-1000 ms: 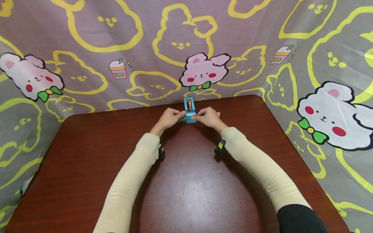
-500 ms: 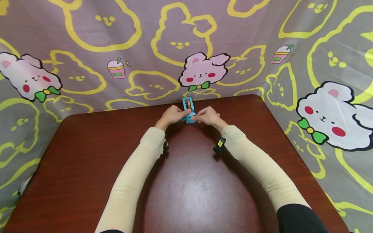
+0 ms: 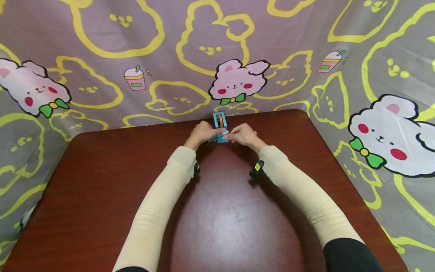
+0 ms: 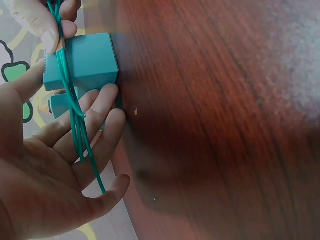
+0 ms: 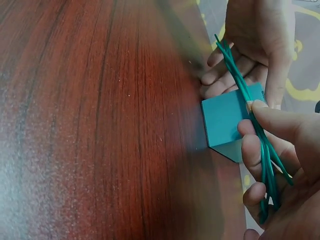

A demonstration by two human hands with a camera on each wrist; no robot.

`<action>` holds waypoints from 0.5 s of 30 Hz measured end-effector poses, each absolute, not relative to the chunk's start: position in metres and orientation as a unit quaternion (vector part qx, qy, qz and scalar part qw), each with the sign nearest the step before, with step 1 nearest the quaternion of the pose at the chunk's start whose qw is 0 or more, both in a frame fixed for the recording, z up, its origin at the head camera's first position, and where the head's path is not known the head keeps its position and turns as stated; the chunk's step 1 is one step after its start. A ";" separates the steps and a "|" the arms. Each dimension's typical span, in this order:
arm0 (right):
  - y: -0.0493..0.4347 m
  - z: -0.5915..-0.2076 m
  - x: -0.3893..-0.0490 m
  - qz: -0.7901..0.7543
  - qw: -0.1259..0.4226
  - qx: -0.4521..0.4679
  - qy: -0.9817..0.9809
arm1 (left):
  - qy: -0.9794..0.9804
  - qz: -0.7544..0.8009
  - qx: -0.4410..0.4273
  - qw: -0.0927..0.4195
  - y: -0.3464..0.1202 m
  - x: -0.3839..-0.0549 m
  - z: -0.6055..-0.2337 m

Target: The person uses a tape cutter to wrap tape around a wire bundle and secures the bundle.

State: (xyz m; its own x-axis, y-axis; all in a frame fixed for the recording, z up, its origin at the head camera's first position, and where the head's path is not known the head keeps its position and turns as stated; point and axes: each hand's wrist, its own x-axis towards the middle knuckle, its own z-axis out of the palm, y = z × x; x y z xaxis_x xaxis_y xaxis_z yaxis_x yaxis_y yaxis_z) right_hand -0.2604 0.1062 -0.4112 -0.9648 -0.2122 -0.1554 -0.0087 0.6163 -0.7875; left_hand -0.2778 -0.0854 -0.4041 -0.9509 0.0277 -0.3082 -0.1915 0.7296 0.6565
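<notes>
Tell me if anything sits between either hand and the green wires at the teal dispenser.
Nothing visible does. The left hand has the green wires lying across its fingers, and the right hand pinches them against the teal dispenser. Both hands already touch the wires.

The head view looks forward and down from above the near edge of the desk point(image 3: 102, 181), taking in both sleeves and the far edge; the left wrist view sits close beside the left hand point(image 4: 55, 165), facing the teal block point(image 4: 90, 60); the right wrist view sits as close by the right hand point(image 5: 280, 150); all three share that block and the green cords point(image 5: 250, 100) across it.
</notes>
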 end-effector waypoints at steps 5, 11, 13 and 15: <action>0.107 -0.414 -0.259 -0.436 0.106 -0.066 0.891 | 0.907 0.392 -0.058 0.146 -0.084 -0.277 -0.405; 0.109 -0.425 -0.258 -0.456 0.056 -0.103 0.882 | 0.899 0.408 -0.067 0.142 -0.083 -0.275 -0.405; 0.110 -0.430 -0.258 -0.458 0.035 -0.120 0.880 | 0.900 0.405 -0.069 0.144 -0.083 -0.275 -0.406; 0.110 -0.435 -0.257 -0.460 0.020 -0.131 0.878 | 0.902 0.401 -0.071 0.146 -0.083 -0.275 -0.407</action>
State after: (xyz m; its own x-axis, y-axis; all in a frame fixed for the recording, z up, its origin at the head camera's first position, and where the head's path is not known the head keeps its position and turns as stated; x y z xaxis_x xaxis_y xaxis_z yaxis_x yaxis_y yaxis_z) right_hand -0.2573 0.1099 -0.4349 -0.9648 -0.2487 0.0853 -0.2119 0.5433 -0.8123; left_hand -0.2752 -0.0833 -0.4070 -0.9473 -0.0118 -0.3201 -0.2455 0.6687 0.7019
